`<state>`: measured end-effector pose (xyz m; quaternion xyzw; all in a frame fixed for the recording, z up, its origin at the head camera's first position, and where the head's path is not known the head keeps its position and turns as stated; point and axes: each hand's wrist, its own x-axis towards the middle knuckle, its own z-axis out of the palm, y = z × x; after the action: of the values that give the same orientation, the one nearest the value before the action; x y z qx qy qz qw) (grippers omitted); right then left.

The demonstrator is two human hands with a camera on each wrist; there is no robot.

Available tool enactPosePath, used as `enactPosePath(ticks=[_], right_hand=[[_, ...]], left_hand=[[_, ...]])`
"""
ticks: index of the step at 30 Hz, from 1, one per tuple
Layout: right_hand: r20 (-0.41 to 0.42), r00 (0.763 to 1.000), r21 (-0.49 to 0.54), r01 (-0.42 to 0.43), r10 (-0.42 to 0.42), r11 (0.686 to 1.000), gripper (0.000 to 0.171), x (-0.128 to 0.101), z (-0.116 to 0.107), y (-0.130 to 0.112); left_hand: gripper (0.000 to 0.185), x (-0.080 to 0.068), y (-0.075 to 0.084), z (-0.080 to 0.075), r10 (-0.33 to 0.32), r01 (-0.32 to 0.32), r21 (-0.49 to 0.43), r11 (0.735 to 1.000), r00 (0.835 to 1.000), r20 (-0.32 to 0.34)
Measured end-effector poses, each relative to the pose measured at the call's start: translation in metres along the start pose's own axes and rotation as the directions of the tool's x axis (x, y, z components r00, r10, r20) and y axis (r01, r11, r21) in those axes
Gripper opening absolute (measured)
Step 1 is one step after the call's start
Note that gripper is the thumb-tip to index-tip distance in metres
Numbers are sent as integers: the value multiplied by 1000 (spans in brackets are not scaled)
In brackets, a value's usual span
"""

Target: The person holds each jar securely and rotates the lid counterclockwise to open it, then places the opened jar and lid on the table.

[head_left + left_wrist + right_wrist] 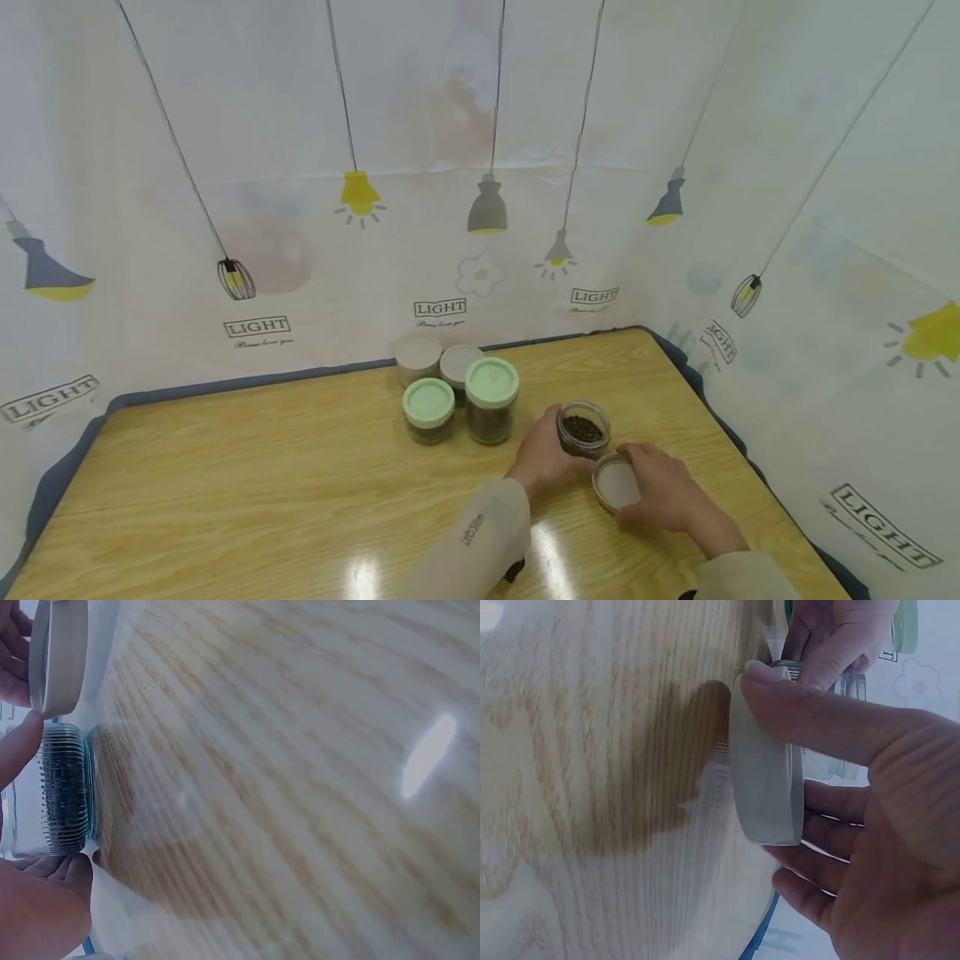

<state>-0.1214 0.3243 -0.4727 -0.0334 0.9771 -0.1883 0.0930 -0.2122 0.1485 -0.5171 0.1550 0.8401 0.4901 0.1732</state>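
Note:
In the head view my left hand grips an uncapped clear jar around its side. Small dark-brown grains show through its round mouth. The jar stands upright on the wooden table, and its ribbed lower glass is seen in the left wrist view. Just in front and to the right, my right hand holds a pale round lid by its edge. Thumb and fingers lie on opposite sides of the lid in the right wrist view. The lid is off the jar, close beside it.
Left of the jar are two green-lidded jars, a tall one and a short one. Two pale-lidded jars stand behind them near the back edge. Lamp-printed cloth surrounds the table at the back and sides.

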Motion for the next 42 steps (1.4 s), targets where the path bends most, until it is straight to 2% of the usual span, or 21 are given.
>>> enactPosePath(ticks=[6,11,20,28,38,42], right_hand=[[-30,999,-46,10,-11,999,96,4,8,0],[-47,999,-63,15,-18,998,96,3,13,-1],[-44,999,-79,-2,-1,997,94,3,19,0],[-33,999,-79,-2,0,997,98,3,21,-3],[5,1000,-57,26,-26,998,110,4,21,-3],[21,1000,-65,18,-17,998,112,5,15,-3]], left_hand=[[105,-10,-7,-5,19,-19,-10,1000,1000,6],[106,-19,-15,-9,-1,1,-32,999,1000,15],[101,-42,-21,-21,15,-17,50,999,999,31],[97,-60,-28,-40,46,-53,98,994,996,77],[92,-70,-41,-63,51,-60,108,992,995,85],[86,-75,-45,-72,72,-82,152,985,995,72]])
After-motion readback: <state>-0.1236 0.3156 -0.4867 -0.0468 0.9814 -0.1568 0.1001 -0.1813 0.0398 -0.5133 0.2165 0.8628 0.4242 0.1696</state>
